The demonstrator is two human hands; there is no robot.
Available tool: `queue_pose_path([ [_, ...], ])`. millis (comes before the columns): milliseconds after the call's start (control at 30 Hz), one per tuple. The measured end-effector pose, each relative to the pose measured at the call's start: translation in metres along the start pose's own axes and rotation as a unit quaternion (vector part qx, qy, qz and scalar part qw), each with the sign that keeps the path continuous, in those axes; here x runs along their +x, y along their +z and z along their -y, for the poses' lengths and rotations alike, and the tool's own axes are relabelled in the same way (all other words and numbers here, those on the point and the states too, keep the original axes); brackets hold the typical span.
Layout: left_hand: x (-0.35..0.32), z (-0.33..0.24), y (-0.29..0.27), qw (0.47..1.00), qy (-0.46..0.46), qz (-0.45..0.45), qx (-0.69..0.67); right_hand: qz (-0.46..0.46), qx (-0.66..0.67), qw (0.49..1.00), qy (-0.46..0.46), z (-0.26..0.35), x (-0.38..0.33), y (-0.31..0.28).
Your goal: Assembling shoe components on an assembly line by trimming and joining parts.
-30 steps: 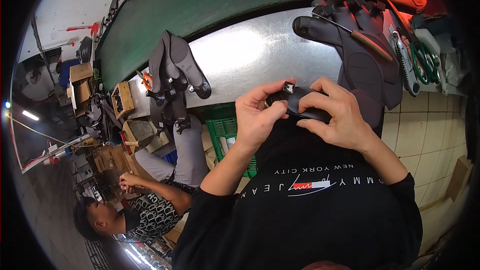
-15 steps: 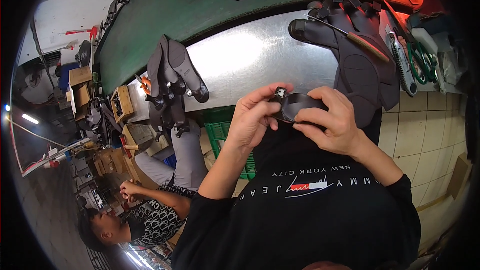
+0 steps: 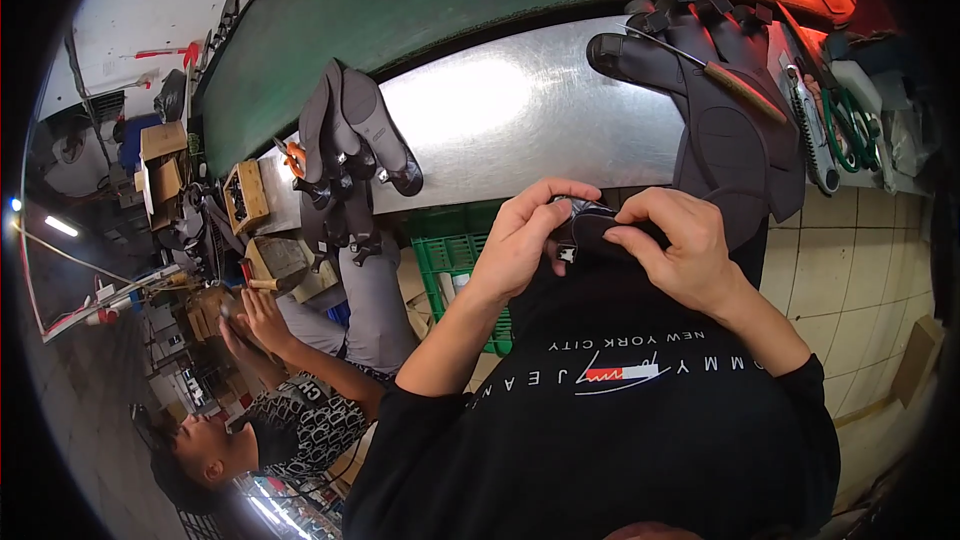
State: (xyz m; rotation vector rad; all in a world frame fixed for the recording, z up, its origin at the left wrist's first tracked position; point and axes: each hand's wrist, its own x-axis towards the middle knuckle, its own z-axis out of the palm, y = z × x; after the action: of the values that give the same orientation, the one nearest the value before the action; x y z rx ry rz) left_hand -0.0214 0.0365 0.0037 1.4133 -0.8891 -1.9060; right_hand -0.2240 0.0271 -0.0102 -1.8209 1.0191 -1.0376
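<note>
Both my hands hold a dark shoe sole with a small heel in front of my chest, just off the metal table's near edge. My left hand pinches the heel end, fingers closed. A whitish patch shows at the tip of the heel, below those fingers. My right hand grips the sole's other stretch between thumb and forefinger. Part of the sole is hidden behind my fingers. To the right, a pile of dark heeled soles overhangs the table edge, with a wooden-handled tool with a thin blade lying across it.
More heeled soles are stacked on the metal table at left, beside orange-handled pliers. Green-handled scissors and a utility knife lie far right. A green belt runs behind. A green crate stands below; a co-worker sits at left.
My hands have turned the sole over, so the heel tip now points down towards me instead of up. The co-worker's hands have risen and moved apart.
</note>
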Motion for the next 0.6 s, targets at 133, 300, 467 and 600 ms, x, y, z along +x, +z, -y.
queue_pose_path([
  [133, -0.001, 0.004, 0.005, 1.0, 0.001, 0.002, 0.028, -0.006, 0.001, 1.0, 0.0, -0.002, -0.002, 0.004],
  [300, -0.004, 0.008, 0.006, 0.998, -0.006, -0.002, 0.065, 0.021, 0.017, 0.999, 0.026, -0.003, -0.004, 0.001],
  [467, -0.006, 0.01, 0.01, 0.998, -0.008, -0.039, 0.046, 0.045, 0.038, 0.997, 0.044, -0.002, -0.005, -0.001],
  [600, -0.003, 0.017, 0.007, 0.998, -0.008, -0.061, 0.027, 0.053, 0.042, 0.995, 0.074, -0.001, -0.008, 0.002],
])
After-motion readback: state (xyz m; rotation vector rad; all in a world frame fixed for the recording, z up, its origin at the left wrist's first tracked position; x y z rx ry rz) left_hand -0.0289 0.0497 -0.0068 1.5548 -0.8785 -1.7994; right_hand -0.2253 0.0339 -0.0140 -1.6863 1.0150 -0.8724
